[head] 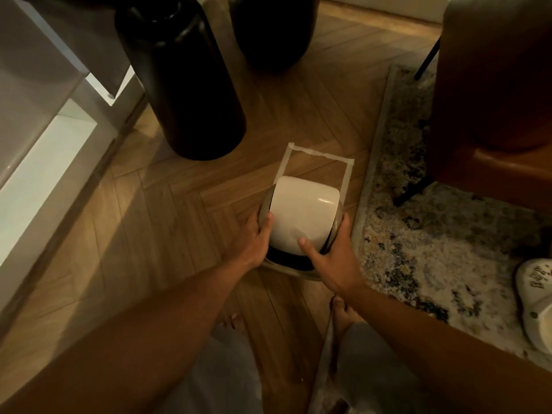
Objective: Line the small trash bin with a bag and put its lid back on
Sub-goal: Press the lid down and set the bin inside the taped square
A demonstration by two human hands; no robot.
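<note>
A small beige trash bin stands on the wooden floor, partly inside a square of white tape. Its white swing lid sits on top, tilted, and a dark gap shows under the lid's near edge. My left hand grips the lid's left side, thumb on the rim. My right hand holds the right side, thumb resting on the white flap. Whether a bag is inside the bin is hidden by the lid.
A tall black vase and a second dark vessel stand behind the bin. A white cabinet runs along the left. A patterned rug, a brown chair and a white cap lie to the right.
</note>
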